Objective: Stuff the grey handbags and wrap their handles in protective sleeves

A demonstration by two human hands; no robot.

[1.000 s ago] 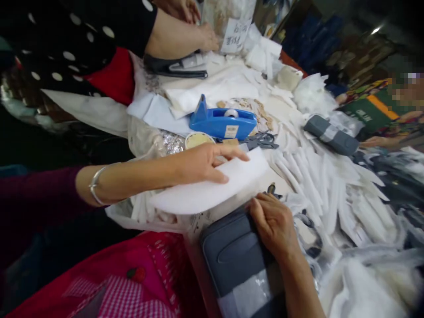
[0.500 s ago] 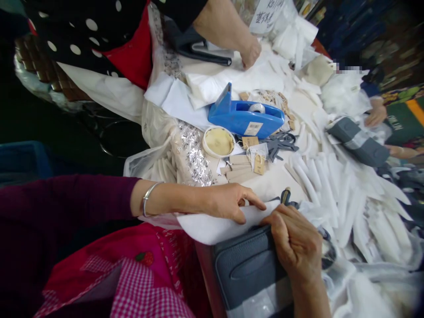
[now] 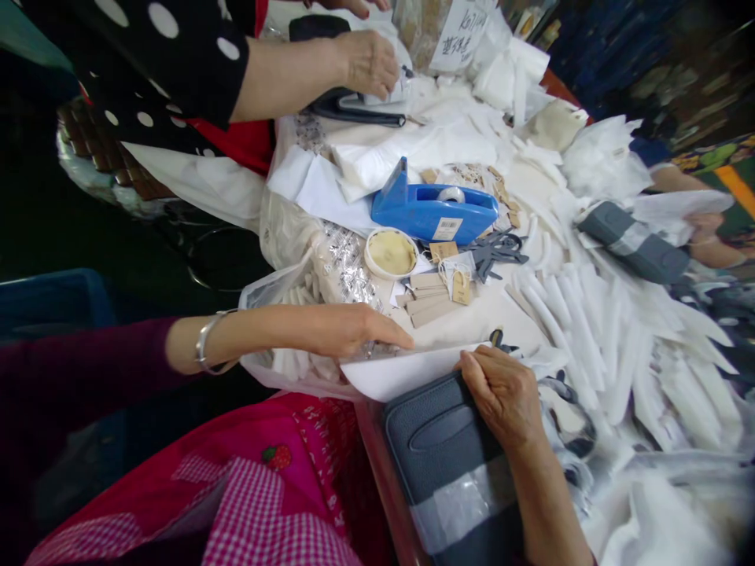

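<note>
Head view, single frame.

Left hand [image 3: 348, 330]: open, palm down, fingers stretched flat. The fingertips lay at the far edge of a white sheet [image 3: 401, 373]; nothing was gripped. A metal bangle [image 3: 206, 354] sat on the wrist.

Right hand [image 3: 501, 389]: fingers curled, resting on the top end of a grey pouch [image 3: 442, 448]. The thumb touched the right corner of the white sheet. Whether it pinched the sheet or only pressed it could not be told.

White sheet: lay at the near edge of the table [image 3: 370, 436], partly over the top of the grey pouch, between the two hands. The grey pouch overhung the near edge, with a clear plastic band across its body.

Mid-table: blue tape dispenser [image 3: 436, 208]; just beside it, a round tin [image 3: 390, 253] of cream-coloured paste. Paper tags [image 3: 433, 299] and grey scissors [image 3: 499, 251] lay near. Rolled white strips [image 3: 590, 330] covered the right side. A second grey pouch [image 3: 634, 244] lay toward the right edge.

Far left corner: a co-worker's hand [image 3: 369, 59], in a dotted sleeve, on a dark item.
</note>
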